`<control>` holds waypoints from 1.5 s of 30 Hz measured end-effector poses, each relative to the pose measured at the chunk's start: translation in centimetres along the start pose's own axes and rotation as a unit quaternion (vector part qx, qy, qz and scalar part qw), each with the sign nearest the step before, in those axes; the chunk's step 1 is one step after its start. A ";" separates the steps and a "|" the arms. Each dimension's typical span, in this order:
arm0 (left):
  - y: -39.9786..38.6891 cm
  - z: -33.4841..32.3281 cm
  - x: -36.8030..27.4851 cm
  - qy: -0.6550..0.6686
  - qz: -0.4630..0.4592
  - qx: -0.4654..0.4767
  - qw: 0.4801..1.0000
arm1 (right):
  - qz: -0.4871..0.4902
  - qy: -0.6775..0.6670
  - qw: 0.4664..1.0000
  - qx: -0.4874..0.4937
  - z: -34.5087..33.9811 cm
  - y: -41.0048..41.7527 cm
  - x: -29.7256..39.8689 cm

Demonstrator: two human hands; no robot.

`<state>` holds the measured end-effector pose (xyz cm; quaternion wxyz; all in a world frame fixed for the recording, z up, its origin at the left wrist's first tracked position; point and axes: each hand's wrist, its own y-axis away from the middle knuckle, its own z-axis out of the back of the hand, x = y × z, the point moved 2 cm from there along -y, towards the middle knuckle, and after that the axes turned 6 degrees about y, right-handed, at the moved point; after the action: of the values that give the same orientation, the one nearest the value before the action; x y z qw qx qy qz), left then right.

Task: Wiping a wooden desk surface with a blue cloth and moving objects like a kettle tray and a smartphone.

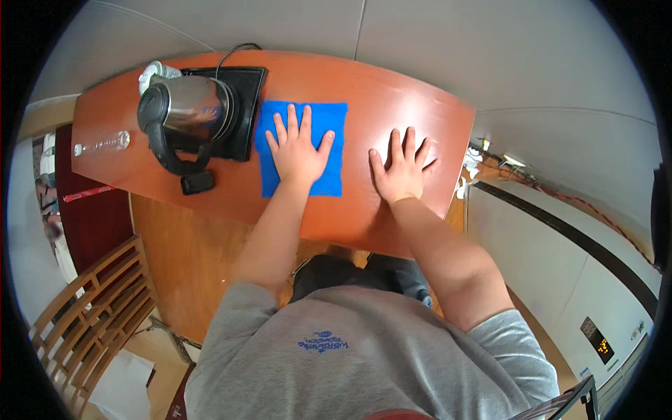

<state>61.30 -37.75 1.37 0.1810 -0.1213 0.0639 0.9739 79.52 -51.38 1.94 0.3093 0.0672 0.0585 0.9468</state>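
Note:
A blue cloth [329,178] lies spread on the reddish-brown table [357,220]. My left hand [298,155] rests palm down on the cloth with its fingers spread, gripping nothing. To the right of the cloth, my right hand [403,176] lies flat on the bare tabletop, fingers apart. Nearest to my left hand stands a stainless steel electric kettle [194,105] with a black handle, on or over a black tray [256,94] at the cloth's left.
A clear plastic bottle [105,143] lies at the table's left end. Behind the kettle is a white cup-like container [169,71]; a small black object [198,182] sits by its handle. A wooden slatted rack [100,294] stands lower left, a white appliance [546,252] at right.

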 end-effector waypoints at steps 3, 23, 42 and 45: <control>5.1 0.0 0.6 0.003 -0.002 0.000 1.000 | 0.046 0.013 0.999 0.011 1.0 0.4 0.1; 1.7 -0.7 -1.5 0.023 -0.010 0.031 0.999 | 0.133 -0.020 0.991 -0.025 0.3 0.9 0.0; 6.5 0.0 -10.6 0.201 -0.031 0.016 0.979 | 0.029 -0.272 0.951 -0.146 0.2 8.4 -3.7; 7.1 1.5 -5.5 0.184 -0.041 -0.038 0.981 | 0.065 -0.230 0.959 -0.152 1.6 6.3 -1.0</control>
<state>63.31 -45.87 4.84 0.2008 -0.3074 0.0541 0.9286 76.96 -56.95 4.39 0.2588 0.2385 -0.1635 0.9216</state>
